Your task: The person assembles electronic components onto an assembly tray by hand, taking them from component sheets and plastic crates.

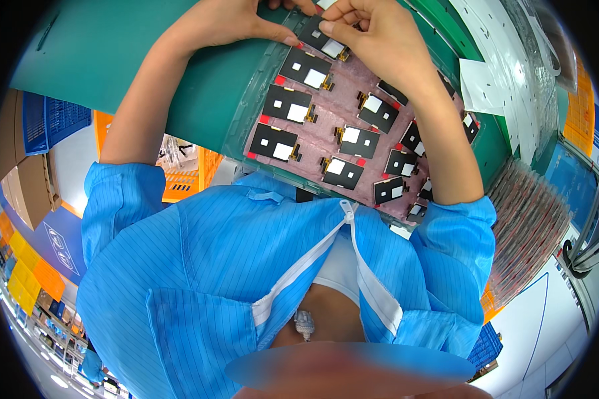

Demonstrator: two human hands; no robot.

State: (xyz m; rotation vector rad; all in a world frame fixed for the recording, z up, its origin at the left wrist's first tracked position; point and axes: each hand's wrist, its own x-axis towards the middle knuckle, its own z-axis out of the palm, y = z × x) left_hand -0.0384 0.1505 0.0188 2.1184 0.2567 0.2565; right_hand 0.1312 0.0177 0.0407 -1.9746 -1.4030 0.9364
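At the far edge of a clear plastic tray (243,123) lined with pink sheet, both of my hands are on one small flat black panel (316,34) with white patches and a gold flex tail. My right hand (383,43) pinches its upper right part, thumb on top and fingers curled. My left hand (236,23) has its thumb and forefinger at the panel's left edge, near a red tab; its other fingertips are partly cut off. Similar panels, such as this black panel (287,103), lie in columns in the tray; my right forearm hides some.
The tray rests on a green work surface (209,86). Right of it are a stack of clear trays (529,219) and white sheets (482,86). A blue basket (56,123), an orange basket (180,183) and cardboard boxes (26,193) stand to the left.
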